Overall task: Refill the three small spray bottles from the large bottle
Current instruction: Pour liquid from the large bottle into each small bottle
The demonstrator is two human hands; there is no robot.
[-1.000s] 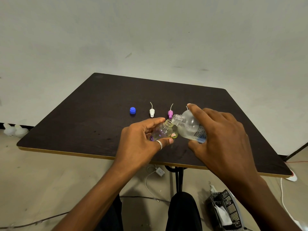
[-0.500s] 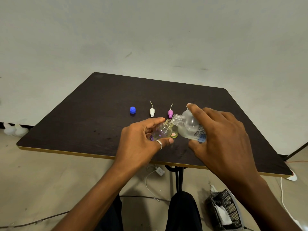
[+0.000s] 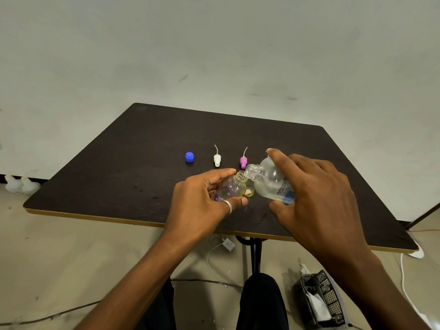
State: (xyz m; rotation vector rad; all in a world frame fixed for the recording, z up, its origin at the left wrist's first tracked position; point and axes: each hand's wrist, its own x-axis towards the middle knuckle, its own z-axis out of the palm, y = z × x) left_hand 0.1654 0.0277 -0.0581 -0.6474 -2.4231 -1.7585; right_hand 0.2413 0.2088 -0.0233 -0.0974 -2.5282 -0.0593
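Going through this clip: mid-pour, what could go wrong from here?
1. The large bottle meets the narrow neck of the small bottle only at the rim, and both are tilted. A small slip of the right hand or left hand would likely spill liquid onto the table.
2. A yellowish bottle sits close behind the pour and might get knocked.

Silver ring (image 3: 228, 206) on left hand (image 3: 200, 203)

The table (image 3: 119, 177) is dark brown, faintly wood-grained, with a yellow band along its near edge. It carries a blue cap (image 3: 189, 156), a white spray head (image 3: 217, 160), a pink spray head (image 3: 243, 161). The large bottle (image 3: 269, 178) is clear, its label (image 3: 285, 192) blue and white; the small bottle (image 3: 232, 186) perhaps purple-speckled
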